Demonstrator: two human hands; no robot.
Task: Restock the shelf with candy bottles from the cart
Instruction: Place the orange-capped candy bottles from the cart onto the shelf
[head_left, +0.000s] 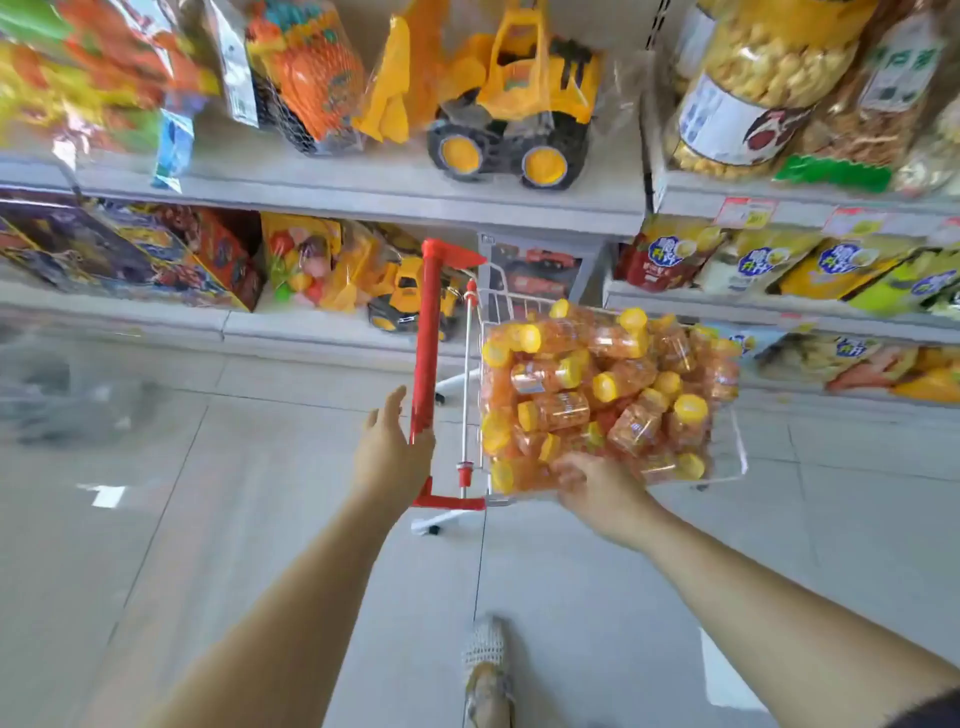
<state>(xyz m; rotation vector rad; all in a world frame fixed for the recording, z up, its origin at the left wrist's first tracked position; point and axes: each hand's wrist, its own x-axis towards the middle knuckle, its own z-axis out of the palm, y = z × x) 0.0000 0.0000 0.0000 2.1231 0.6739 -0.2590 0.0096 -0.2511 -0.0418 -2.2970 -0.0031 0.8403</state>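
Head view: yellow-capped candy bottles (597, 395) heaped in the cart (498, 301); probably light, slick plastic, best held round the body. Right hand (597, 491) lies among them, grip too blurred to tell. Left hand (392, 452) flat beside red handle (427, 338).

– Where does the camera sit?
– On the person's head, wide-angle, facing forward and tilted steeply down; the wearer's own shoe (485, 670) shows at the bottom edge.
– How near is it?
– Within arm's reach of the cart (428, 338) at centre. The shelf (363, 202) spans the top and the floor (156, 519) fills the lower left.
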